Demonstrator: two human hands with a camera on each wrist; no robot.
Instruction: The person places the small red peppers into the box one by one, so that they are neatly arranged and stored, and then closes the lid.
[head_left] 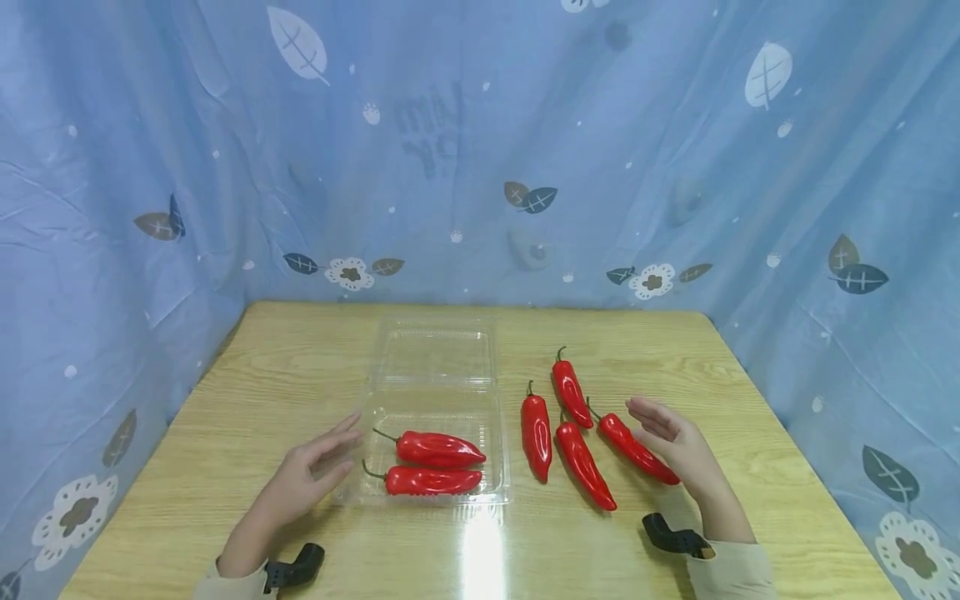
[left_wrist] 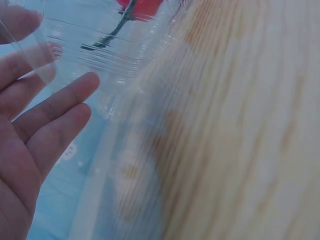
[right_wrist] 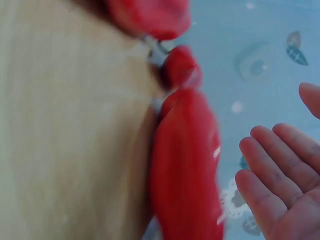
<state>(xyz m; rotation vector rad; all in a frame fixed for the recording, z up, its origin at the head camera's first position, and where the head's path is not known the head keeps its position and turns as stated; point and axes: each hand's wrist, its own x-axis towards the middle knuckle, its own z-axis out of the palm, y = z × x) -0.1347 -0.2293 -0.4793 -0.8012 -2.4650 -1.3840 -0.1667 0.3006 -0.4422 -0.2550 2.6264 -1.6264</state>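
Observation:
A clear plastic clamshell box (head_left: pixel 431 404) lies with its lid (head_left: pixel 435 354) folded back, away from me. Inside are two red chili peppers, one (head_left: pixel 438 448) behind the other (head_left: pixel 433 481), stems to the left. My left hand (head_left: pixel 303 475) is at the box's left side with fingers extended; in the left wrist view some fingers (left_wrist: pixel 65 105) show beside the clear wall, and whether they touch it I cannot tell. My right hand (head_left: pixel 686 454), fingers extended and holding nothing, hovers by the rightmost loose pepper (head_left: pixel 637 448). In the right wrist view its palm faces a blurred pepper (right_wrist: pixel 185 170).
Right of the box lie more loose red peppers: one upright in view (head_left: pixel 536 437), one at the back (head_left: pixel 572 393) and one at the front (head_left: pixel 585 465). The wooden table (head_left: pixel 285 358) is bordered by a blue patterned curtain (head_left: pixel 465 150). Each wrist bears a black camera mount (head_left: pixel 296 567).

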